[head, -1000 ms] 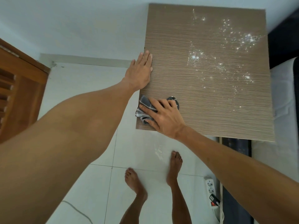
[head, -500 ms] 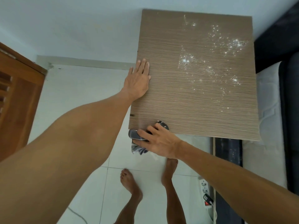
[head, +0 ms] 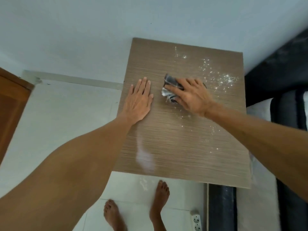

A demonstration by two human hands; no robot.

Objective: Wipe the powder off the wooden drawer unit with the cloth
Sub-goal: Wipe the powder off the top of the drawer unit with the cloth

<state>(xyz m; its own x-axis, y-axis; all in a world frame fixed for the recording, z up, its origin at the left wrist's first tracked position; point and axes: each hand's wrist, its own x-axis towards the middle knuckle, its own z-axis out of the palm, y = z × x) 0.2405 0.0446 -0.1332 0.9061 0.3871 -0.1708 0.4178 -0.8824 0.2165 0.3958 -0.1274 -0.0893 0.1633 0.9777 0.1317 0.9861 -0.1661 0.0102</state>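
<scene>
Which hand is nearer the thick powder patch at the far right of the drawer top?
Right. The right hand, pressing the cloth, sits just left of the powder patch; the left hand lies flat further left.

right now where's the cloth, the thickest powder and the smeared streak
cloth [head: 170, 88], head view, dark fold left of the fingers
powder [head: 227, 80], head view, densest white cluster
smeared streak [head: 144, 160], head view, its wide lower end

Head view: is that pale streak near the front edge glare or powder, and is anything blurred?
Head view: the streak looks like smeared powder, though glare can't be ruled out; the right hand and cloth are motion-blurred; the left hand is sharper; wide-angle distortion bends the drawer unit edges.
</scene>
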